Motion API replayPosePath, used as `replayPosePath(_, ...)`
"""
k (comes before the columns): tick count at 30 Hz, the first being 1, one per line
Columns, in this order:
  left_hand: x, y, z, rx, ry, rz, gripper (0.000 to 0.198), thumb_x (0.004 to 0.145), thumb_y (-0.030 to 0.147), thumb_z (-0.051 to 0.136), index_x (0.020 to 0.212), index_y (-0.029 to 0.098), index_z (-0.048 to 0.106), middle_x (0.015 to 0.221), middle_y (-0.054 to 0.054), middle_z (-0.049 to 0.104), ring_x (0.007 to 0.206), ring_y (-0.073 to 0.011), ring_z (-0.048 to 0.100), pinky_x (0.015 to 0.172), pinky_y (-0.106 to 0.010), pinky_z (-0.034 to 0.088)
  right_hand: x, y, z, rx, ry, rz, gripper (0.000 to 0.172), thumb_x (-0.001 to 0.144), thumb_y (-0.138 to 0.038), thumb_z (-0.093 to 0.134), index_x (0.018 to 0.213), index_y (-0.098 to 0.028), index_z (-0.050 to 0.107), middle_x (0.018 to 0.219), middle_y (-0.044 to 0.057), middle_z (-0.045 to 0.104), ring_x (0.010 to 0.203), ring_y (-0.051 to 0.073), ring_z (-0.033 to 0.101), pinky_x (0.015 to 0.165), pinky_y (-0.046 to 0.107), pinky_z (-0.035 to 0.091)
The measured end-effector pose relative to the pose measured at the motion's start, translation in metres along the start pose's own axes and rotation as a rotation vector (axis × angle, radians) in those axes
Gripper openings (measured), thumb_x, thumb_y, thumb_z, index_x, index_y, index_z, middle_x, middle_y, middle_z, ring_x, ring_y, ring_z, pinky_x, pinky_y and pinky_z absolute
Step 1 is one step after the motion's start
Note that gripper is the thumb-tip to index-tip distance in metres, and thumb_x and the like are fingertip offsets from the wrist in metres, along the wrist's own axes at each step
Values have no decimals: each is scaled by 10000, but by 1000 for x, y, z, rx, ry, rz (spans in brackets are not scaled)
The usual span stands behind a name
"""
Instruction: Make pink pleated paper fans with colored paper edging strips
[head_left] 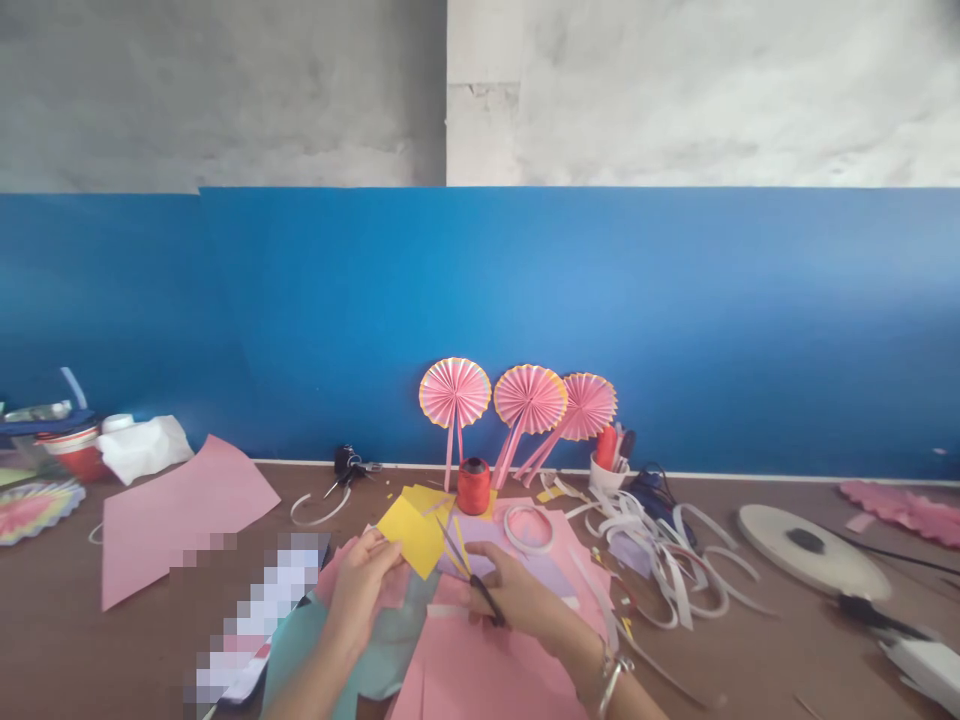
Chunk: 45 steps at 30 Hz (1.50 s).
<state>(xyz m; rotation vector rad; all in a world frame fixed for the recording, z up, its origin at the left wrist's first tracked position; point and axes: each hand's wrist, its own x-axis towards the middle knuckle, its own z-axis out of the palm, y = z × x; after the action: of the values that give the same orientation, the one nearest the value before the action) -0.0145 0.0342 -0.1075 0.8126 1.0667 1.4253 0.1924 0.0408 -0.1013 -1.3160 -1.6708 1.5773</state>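
Note:
Between the thumb and fingers of my left hand (369,575) is a piece of yellow paper (415,532), held up above the table. My right hand (517,590) grips a pair of scissors (457,553) by dark handles, its blades parted and pointing up beside the paper's right edge. Whether the blades touch the paper I cannot tell. Under both hands lie sheets of pink paper (480,670), purple paper (551,570) and teal paper (300,655). A red thread spool (473,488) stands just beyond the yellow paper, and a roll of tape (529,529) lies to its right.
Three pleated pink paper fans (454,392) lean against the blue partition (337,300). Curled white strips (675,560) are heaped at right, near a cup of tools (606,474) and a round cream disc (814,552). Leftward lie a large pink sheet (180,515) and keys (349,465).

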Motion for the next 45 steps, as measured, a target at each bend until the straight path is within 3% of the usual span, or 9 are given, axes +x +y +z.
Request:
replayPosePath(4,2,-3,-3,4,26,-2,344,614,326,736,899,170,620,953,-100,723,938,-278,669,786,-341,521,-2,-2,0,20,-39,7,596,673,-259,678,1219,-155,465,638,-38,621,549,106,563,511,202,392)
replayPosePath(8,5,-6,-6,6,20,-4,349,624,335,736,907,160,628,969,-113,718,939,-283,668,781,-344,523,-2,-2,1,-35,25,8,549,666,-264,672,1178,-172,499,624,-46,611,577,120,578,526,208,400)
replayPosePath(20,3,-4,-6,-40,31,-34,308,622,297,745,879,171,631,966,-103,726,945,-272,673,785,-326,531,-2,-3,2,6,-1,-7,547,657,-253,670,1167,-154,499,616,-54,589,561,111,544,518,209,389)
replayPosePath(23,4,-5,-6,-55,38,-18,280,629,287,743,858,167,636,955,-105,729,922,-271,682,769,-325,539,2,-1,1,19,102,-1,540,695,-248,638,1197,-134,471,599,-57,559,508,98,488,494,212,359)
replayPosePath(27,6,-6,-7,-73,17,4,309,633,295,744,888,153,641,964,-120,726,934,-288,676,779,-351,540,7,1,0,-59,302,10,682,693,-245,642,1300,-103,366,561,-74,509,497,114,473,469,216,333)
replayPosePath(29,6,-6,-6,-72,20,2,319,626,295,748,887,149,637,958,-122,726,932,-290,676,781,-354,541,9,2,1,-88,351,-32,647,689,-242,636,1280,-124,401,539,-84,489,492,112,469,463,211,325)
replayPosePath(32,5,-6,-6,-86,15,5,317,623,290,745,887,159,626,948,-110,727,931,-280,678,781,-345,540,9,3,2,-79,228,-74,416,672,-250,635,1070,-153,570,512,-80,498,460,94,447,448,200,313)
replayPosePath(35,4,-5,-5,-81,33,9,277,622,287,736,846,173,618,924,-92,730,919,-267,682,761,-327,544,7,3,2,-31,60,-59,268,669,-238,626,923,-154,620,540,-52,564,455,79,453,454,189,323)
replayPosePath(45,-1,0,-1,13,51,10,310,613,335,735,848,161,633,911,-99,725,914,-269,677,797,-344,527,-3,-4,4,-83,20,-48,225,668,-269,643,867,-163,639,561,-29,591,501,96,512,485,191,363)
